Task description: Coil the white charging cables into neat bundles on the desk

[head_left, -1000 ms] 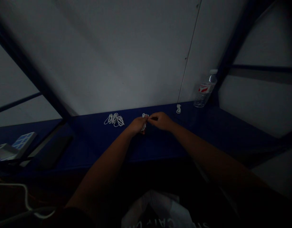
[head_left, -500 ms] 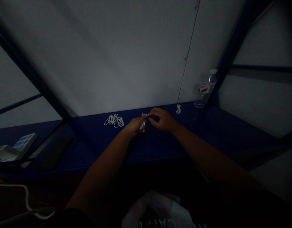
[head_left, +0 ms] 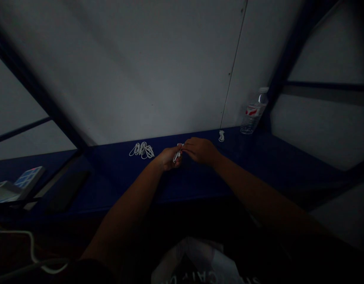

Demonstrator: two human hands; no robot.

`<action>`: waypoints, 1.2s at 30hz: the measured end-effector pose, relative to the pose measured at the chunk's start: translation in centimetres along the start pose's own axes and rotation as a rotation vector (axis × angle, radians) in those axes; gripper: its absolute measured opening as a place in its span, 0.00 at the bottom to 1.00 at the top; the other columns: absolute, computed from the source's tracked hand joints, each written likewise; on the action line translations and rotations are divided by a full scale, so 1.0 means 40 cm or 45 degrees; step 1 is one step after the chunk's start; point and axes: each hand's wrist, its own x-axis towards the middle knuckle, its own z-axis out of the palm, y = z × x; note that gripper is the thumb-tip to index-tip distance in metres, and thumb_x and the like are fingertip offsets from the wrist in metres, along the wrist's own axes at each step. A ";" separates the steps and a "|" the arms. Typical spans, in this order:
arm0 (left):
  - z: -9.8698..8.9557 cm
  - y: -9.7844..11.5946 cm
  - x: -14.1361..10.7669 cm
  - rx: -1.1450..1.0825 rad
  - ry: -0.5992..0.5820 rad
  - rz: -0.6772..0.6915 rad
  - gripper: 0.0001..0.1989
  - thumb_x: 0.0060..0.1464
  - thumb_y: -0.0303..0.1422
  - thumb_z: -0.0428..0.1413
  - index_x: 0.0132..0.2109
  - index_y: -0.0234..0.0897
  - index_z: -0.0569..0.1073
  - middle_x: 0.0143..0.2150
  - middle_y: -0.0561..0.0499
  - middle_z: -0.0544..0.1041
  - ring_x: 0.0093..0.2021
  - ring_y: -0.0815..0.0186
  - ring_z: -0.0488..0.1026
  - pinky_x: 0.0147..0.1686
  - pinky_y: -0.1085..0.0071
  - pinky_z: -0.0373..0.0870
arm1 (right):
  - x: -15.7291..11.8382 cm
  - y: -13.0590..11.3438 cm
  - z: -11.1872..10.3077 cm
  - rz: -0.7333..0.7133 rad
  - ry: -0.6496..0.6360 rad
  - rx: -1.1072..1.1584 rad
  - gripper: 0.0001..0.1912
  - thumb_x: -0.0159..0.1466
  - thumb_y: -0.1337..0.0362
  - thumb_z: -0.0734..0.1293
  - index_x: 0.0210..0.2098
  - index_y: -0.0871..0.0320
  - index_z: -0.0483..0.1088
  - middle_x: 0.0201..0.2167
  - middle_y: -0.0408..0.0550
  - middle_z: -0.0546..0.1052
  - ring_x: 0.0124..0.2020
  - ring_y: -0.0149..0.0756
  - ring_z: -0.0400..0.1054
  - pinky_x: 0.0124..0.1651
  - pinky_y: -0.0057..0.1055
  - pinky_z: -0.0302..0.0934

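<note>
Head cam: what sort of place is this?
Probably an indoor work booth: a dark blue bench against pale wall panels in a dark blue frame, holding bundled white cords and a plastic water bottle.

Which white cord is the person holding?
The middle white cord, pinched by the left hand and right hand; the looped bundle and small tight bundle lie untouched on the blue shelf.
</note>
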 end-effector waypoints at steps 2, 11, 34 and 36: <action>0.003 -0.002 0.002 0.012 0.017 0.022 0.22 0.61 0.49 0.51 0.30 0.35 0.66 0.17 0.56 0.62 0.14 0.74 0.58 0.16 0.78 0.56 | 0.002 -0.006 0.005 0.028 0.005 0.030 0.11 0.68 0.66 0.61 0.42 0.59 0.75 0.40 0.53 0.77 0.44 0.40 0.68 0.47 0.35 0.61; 0.013 -0.028 0.015 0.787 0.276 0.383 0.24 0.64 0.52 0.42 0.36 0.36 0.69 0.18 0.53 0.69 0.17 0.68 0.67 0.20 0.74 0.62 | 0.003 0.015 0.073 0.758 -0.057 1.017 0.10 0.61 0.58 0.66 0.32 0.59 0.75 0.28 0.45 0.76 0.30 0.33 0.68 0.35 0.30 0.60; 0.013 0.007 -0.007 1.391 0.553 1.345 0.09 0.57 0.27 0.57 0.41 0.41 0.81 0.65 0.47 0.60 0.63 0.55 0.59 0.59 0.55 0.63 | 0.006 0.023 0.035 1.170 0.041 2.054 0.12 0.54 0.60 0.73 0.32 0.61 0.72 0.29 0.47 0.76 0.29 0.31 0.69 0.34 0.28 0.64; 0.009 0.007 -0.004 1.373 0.519 1.356 0.10 0.56 0.25 0.56 0.39 0.40 0.81 0.65 0.47 0.61 0.63 0.56 0.60 0.60 0.56 0.62 | 0.006 0.025 0.039 1.132 0.052 1.986 0.12 0.54 0.58 0.73 0.32 0.60 0.72 0.29 0.46 0.76 0.29 0.31 0.69 0.36 0.30 0.64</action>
